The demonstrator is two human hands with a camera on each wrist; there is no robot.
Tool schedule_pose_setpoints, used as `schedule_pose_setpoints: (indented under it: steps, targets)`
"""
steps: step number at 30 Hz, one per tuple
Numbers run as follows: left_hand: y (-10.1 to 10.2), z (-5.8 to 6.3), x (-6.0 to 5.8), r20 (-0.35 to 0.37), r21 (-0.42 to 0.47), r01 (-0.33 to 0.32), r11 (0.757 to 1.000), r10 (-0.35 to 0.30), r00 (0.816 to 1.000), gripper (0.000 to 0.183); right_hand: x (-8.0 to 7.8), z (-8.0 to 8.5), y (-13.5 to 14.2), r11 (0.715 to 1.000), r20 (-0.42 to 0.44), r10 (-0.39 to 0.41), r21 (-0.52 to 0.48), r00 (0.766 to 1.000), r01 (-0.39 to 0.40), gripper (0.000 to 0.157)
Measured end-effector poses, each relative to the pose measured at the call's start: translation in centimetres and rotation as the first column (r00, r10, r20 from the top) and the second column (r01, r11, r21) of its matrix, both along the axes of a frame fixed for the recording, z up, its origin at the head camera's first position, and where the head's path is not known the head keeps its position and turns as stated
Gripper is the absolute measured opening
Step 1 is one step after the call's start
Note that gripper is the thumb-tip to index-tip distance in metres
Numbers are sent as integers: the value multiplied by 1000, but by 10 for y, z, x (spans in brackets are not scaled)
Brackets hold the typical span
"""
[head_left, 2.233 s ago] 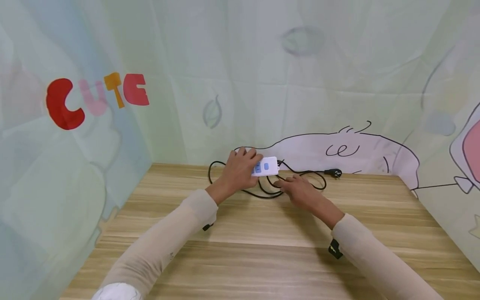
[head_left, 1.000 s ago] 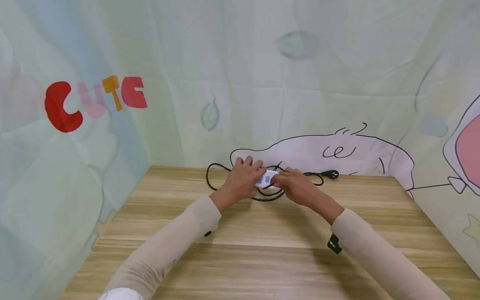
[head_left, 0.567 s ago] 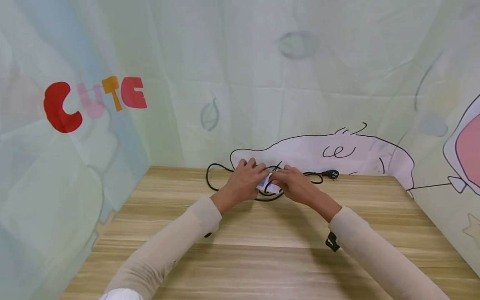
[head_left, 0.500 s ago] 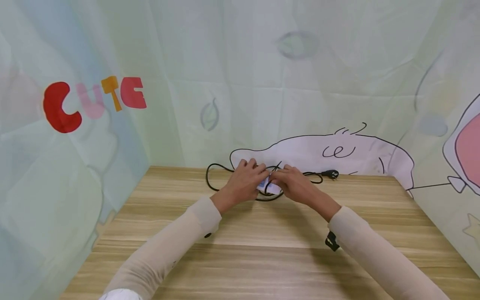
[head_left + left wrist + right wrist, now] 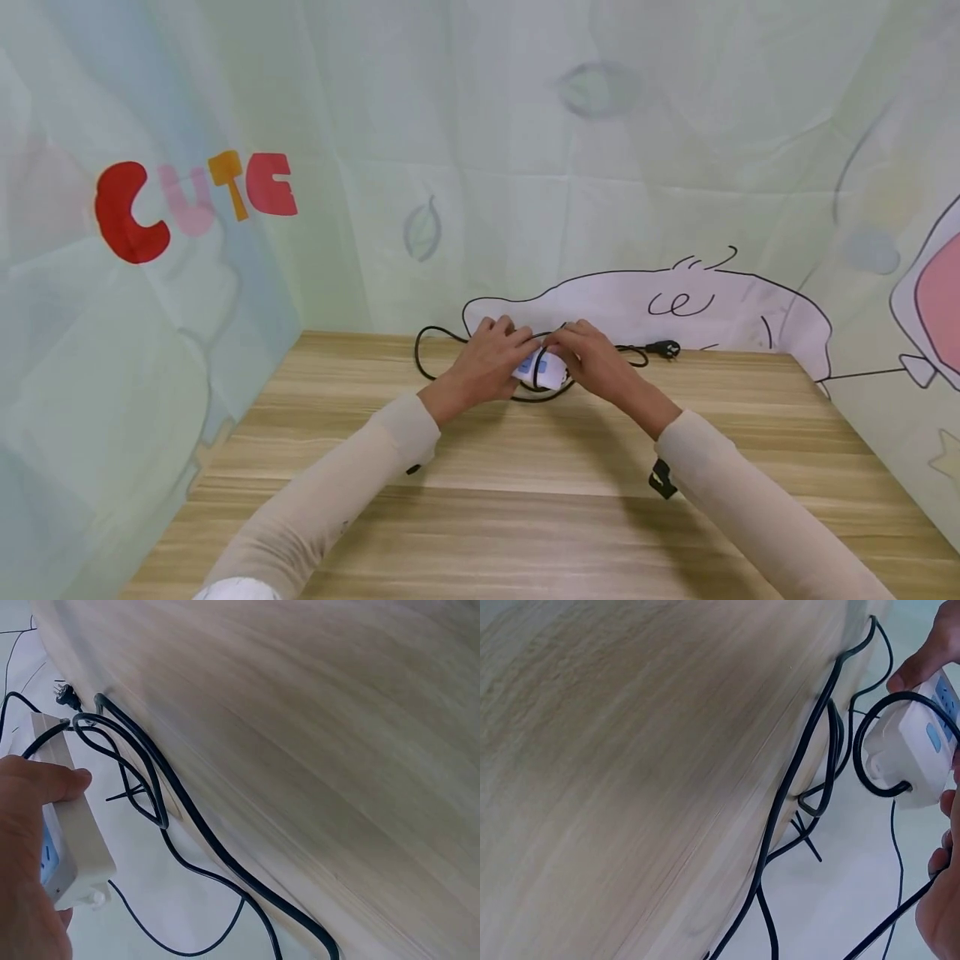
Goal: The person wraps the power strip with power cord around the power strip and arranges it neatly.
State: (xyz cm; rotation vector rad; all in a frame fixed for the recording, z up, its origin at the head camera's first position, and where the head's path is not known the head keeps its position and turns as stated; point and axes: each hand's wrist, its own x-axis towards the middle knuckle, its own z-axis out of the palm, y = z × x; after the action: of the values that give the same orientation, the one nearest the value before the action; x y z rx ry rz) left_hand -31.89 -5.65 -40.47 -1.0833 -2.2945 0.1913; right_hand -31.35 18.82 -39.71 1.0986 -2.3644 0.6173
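A white power strip with blue sockets is raised above the back of the table. My left hand grips its far-left end, thumb along its side in the left wrist view. My right hand pinches the black cord just over the strip's other end. In the right wrist view that cord leaves the strip's end, bends across its socket face and runs through the curled right fingers. More cord lies in loose loops below. The black plug rests at the right.
A wooden table spreads toward me. Printed fabric walls enclose it at the back and both sides, close behind the strip. A short thin black tie crosses the cord loops. Dark straps show under the wrists.
The strip has come down and tilted since the first frame. The right hand moved from beside the loops to the strip's end, took the cord and drew it over the socket face.
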Motion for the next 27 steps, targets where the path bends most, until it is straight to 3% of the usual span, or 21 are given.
schedule_pose_setpoints:
  steps: [13, 19, 27]
  targets:
    - [-2, -1, 2, -10, 25, 56, 998, -55, 998, 61, -11, 0, 7, 988, 189, -43, -140, 981, 71, 13]
    - [-2, -4, 2, -14, 47, 90, 995, -90, 996, 60, -14, -5, 10, 968, 332, -81, -198, 940, 153, 15]
    - [-2, -7, 1, -16, 69, 91, 993, -90, 996, 59, -17, -8, 10, 932, 442, -28, -313, 897, 184, 20]
